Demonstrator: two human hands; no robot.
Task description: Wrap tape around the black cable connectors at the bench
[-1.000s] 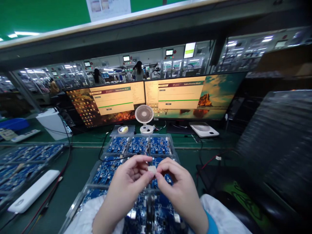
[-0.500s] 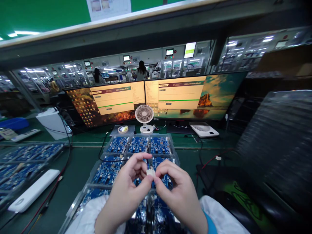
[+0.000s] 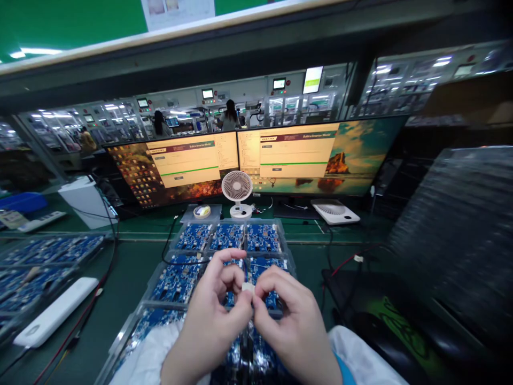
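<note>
Two hands share one small white part point(image 3: 248, 287), pinched between the fingertips of the left hand point(image 3: 212, 315) and the right hand point(image 3: 288, 321), each grip clenched on it above the clear tray of blue circuit boards point(image 3: 228, 238) near the front edge of the green surface point(image 3: 120, 278). The hold is tiny, so a slip could drop the part among the boards, where it would be hard to find. A black cable point(image 3: 176, 262) crossing the tray could snag a sleeve.
</note>
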